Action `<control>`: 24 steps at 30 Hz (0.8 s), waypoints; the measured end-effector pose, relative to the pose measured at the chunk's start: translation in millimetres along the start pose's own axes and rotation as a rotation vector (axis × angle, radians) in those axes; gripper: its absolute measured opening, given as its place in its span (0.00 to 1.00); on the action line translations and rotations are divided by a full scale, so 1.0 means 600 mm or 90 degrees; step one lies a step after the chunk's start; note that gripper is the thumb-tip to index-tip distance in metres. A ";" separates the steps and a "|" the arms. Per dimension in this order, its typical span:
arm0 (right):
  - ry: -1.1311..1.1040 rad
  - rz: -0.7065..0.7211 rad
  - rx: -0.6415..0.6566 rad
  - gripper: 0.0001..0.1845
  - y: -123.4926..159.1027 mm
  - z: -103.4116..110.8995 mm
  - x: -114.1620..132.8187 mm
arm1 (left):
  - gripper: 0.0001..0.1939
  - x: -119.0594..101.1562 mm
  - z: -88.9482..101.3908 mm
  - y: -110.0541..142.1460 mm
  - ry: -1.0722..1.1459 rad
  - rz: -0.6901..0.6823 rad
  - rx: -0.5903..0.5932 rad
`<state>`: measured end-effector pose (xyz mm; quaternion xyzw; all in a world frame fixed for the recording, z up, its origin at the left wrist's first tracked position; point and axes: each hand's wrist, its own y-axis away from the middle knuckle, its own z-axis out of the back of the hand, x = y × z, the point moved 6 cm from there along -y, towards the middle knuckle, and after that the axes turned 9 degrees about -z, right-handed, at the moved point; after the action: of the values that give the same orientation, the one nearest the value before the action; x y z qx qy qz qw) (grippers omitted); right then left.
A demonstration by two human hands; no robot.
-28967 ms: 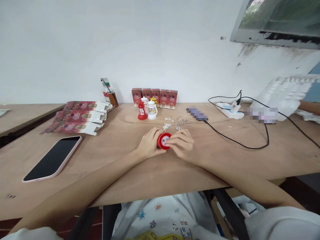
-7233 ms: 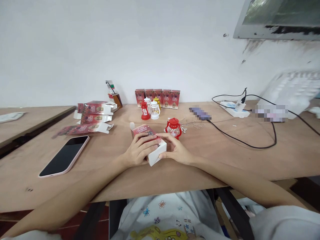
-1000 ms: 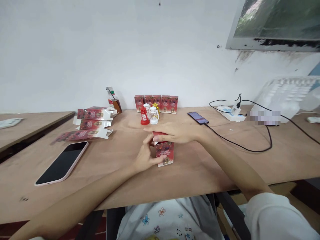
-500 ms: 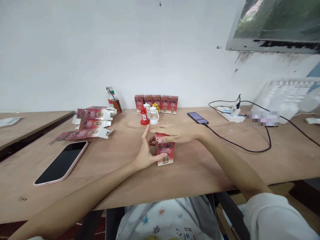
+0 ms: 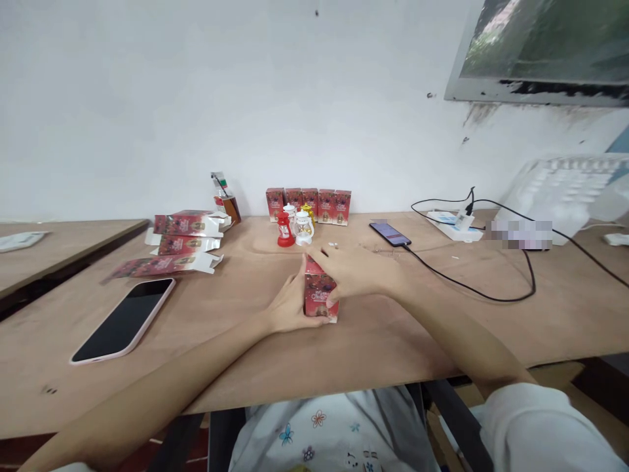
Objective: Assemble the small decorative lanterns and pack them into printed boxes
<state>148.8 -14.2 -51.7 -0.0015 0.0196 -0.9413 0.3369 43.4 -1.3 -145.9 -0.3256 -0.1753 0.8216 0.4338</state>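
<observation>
A small red printed gift box [image 5: 318, 296] stands upright on the table in front of me, its red top showing. My left hand [image 5: 289, 303] is wrapped round its left side, with the thumb along the lower front. From the right, my right hand [image 5: 356, 272] grips the box, thumb on the front face and fingers reaching over and behind the top. What the box contains is hidden. Just beyond the hands stand little lanterns: a red lantern [image 5: 285, 231], a white lantern [image 5: 303, 229] with another white one behind, and a gold lantern [image 5: 308, 213].
Several red boxes [image 5: 309, 204] line the wall. Flattened cartons [image 5: 179, 244] lie at left, near a phone [image 5: 125, 320] and a bottle of brown liquid [image 5: 228, 206]. A second phone [image 5: 390, 233] has a black cable [image 5: 466, 292] running to a power strip [image 5: 453, 225].
My right hand has slid from lying flat across the box's top down onto its right side and front. The left thumb sits lower. The box's top now shows more.
</observation>
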 end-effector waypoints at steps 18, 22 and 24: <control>-0.316 -0.459 -0.438 0.43 -0.062 0.029 -0.381 | 0.32 0.004 -0.041 0.015 -0.184 0.013 0.343; -0.258 -0.514 -0.316 0.41 -0.132 -0.047 -0.435 | 0.34 0.001 -0.047 0.020 -0.191 0.007 0.420; -0.255 -0.518 -0.306 0.41 -0.151 -0.063 -0.455 | 0.35 0.001 -0.050 0.022 -0.183 -0.001 0.445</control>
<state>301.9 230.4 -83.1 -0.2665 0.1684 -0.9465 -0.0691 55.7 -7.8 -175.4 -0.0393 0.0566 0.8689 0.4902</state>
